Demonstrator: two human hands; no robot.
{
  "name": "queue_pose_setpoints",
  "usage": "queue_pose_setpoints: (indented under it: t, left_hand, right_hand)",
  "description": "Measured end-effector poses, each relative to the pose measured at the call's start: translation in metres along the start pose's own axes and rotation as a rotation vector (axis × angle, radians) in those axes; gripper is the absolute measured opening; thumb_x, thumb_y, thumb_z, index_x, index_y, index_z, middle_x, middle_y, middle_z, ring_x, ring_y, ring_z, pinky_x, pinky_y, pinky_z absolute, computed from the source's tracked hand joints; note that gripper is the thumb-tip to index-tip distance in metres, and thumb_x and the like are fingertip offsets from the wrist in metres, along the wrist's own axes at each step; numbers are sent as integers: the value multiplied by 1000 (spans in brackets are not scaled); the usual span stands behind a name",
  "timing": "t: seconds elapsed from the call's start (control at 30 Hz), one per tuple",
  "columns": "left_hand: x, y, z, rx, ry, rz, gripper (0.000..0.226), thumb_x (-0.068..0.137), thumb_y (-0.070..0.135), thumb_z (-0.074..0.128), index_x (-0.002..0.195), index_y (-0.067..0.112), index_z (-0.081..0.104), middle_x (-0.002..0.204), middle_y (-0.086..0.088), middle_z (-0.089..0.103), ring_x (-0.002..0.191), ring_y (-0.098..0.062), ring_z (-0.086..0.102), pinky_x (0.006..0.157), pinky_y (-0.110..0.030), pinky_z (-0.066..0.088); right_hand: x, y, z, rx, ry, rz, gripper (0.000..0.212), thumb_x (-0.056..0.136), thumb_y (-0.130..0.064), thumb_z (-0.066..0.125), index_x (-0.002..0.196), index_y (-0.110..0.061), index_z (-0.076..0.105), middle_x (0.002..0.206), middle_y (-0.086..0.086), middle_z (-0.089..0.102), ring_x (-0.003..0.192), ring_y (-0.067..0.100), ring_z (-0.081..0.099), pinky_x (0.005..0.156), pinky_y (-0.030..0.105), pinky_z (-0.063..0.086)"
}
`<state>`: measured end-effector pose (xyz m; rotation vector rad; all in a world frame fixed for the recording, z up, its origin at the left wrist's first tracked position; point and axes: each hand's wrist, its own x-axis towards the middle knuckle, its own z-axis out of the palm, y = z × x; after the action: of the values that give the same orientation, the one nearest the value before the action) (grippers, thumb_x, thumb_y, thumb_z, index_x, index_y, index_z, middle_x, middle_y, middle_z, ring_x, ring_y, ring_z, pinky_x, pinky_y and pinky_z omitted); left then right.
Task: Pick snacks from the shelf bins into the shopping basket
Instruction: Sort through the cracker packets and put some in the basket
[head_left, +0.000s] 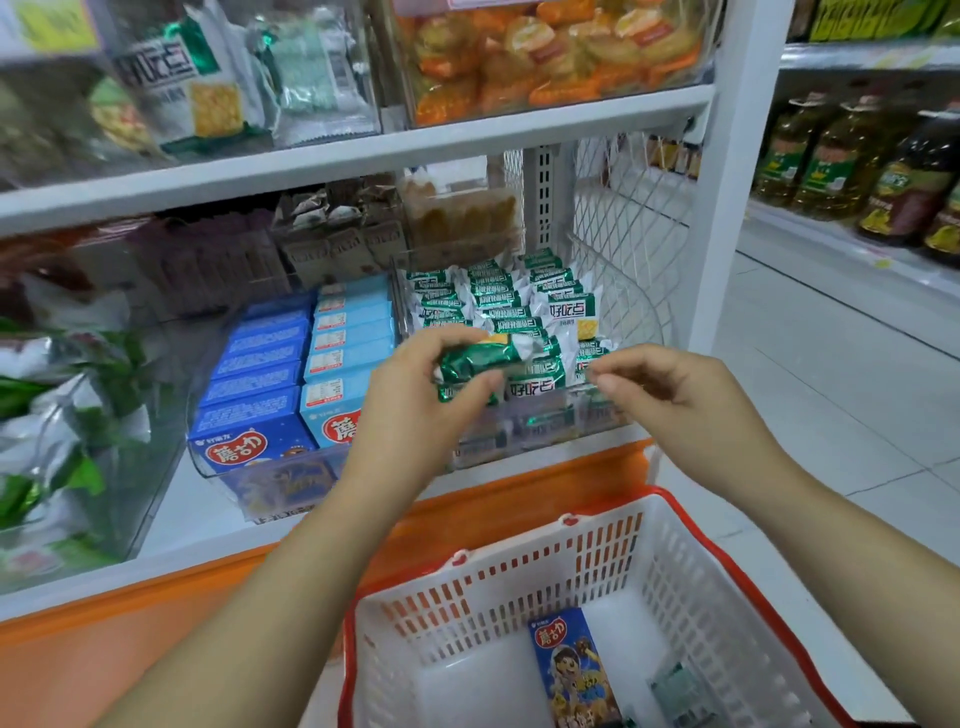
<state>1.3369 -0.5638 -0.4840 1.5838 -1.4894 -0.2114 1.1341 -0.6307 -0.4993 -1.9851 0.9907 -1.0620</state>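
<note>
My left hand grips a green and white snack packet just above the front of a clear bin filled with the same packets. To the right of that packet, my right hand hovers over the bin's front right corner with thumb and fingers pinched together; nothing shows between them. Below stands a white shopping basket with a red rim. In it lie a blue snack box and a small green packet.
Blue snack boxes fill the bin left of the green packets. Bagged snacks lie at far left. An upper shelf carries more bins. Oil bottles line the right-hand shelf across a tiled aisle.
</note>
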Motion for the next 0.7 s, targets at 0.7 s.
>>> queue_pose_setpoints:
  t: [0.7]
  left_hand:
    - [119, 17, 68, 466, -311, 25, 27, 93, 33, 59, 118, 24, 63, 124, 7, 62, 103, -15, 60, 89, -29, 46]
  right_hand:
    - [27, 64, -30, -158, -68, 195, 58, 91, -27, 61, 144, -20, 39, 156, -8, 23, 142, 10, 24, 116, 31, 23]
